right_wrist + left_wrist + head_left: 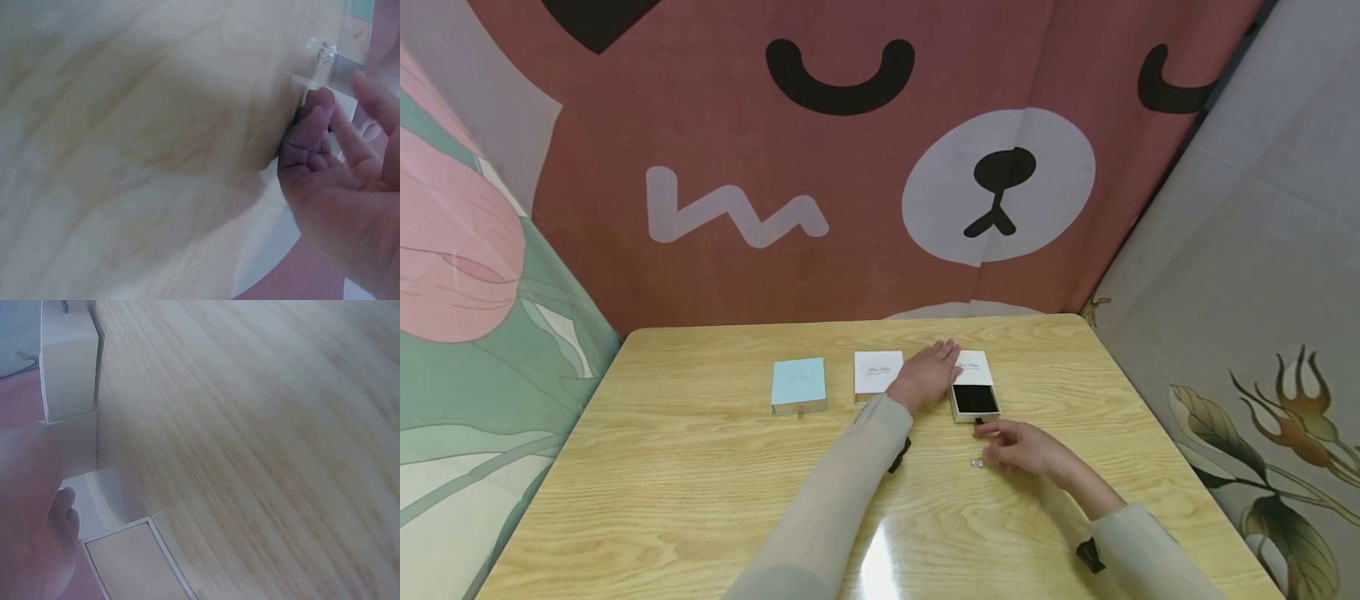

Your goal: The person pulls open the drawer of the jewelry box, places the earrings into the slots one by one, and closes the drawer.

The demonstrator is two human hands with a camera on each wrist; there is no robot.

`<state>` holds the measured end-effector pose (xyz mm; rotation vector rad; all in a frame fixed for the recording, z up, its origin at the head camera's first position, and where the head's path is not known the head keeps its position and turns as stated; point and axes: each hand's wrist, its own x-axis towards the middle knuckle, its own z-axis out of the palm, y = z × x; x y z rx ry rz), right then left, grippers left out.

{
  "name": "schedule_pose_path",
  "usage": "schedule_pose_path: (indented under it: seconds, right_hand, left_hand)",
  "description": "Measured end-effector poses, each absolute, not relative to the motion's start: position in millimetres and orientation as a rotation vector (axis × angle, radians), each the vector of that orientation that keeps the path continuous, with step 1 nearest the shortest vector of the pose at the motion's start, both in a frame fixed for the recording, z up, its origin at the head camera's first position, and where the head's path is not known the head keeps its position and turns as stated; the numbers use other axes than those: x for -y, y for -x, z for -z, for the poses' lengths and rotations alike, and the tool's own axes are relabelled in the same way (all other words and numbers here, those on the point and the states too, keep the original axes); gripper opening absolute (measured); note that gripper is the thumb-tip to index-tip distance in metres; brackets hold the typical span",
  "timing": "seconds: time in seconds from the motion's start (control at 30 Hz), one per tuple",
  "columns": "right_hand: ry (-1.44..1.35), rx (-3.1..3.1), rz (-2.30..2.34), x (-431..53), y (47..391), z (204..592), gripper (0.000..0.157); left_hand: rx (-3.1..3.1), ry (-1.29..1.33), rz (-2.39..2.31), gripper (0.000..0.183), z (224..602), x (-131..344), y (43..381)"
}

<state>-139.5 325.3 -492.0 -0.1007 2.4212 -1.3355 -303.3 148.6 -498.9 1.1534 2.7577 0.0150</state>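
Note:
A white lidded box with a sliding drawer [976,398] stands at the right of the row, its drawer pulled partway out and lined in black. My left hand [928,371] reaches over the table, with straight fingers against the left edge of that box's white sleeve [973,365]. My right hand [1018,446] is at the drawer's front, fingertips at a small black pull tab [978,422]; whether they pinch it I cannot tell. In the right wrist view several fingers of the right hand [337,162] are bent. A small clear, sparkling trinket [976,462] lies beside them.
Another white box [877,367] with printed lettering stands left of my left hand, partly behind the forearm. Farther left is a light blue box [798,383]. The wooden table [700,483] meets a patterned curtain [737,283] at the back.

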Motion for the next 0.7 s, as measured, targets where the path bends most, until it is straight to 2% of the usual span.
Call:
schedule_pose_path:
  seconds: [0.37, 0.7]
  right_hand:
    - [0.386, -2.539, 1.188, -332.7, 135.7, 497.7, 0.048]
    - [0.482, -2.614, 1.131, -335.7, 136.7, 505.0, 0.048]
  left_hand:
    - [-2.775, -1.168, -0.039, 0.059, 499.0, -146.6, 302.0]
    - [-2.771, -1.167, -0.029, 0.059, 498.5, -146.8, 302.3]
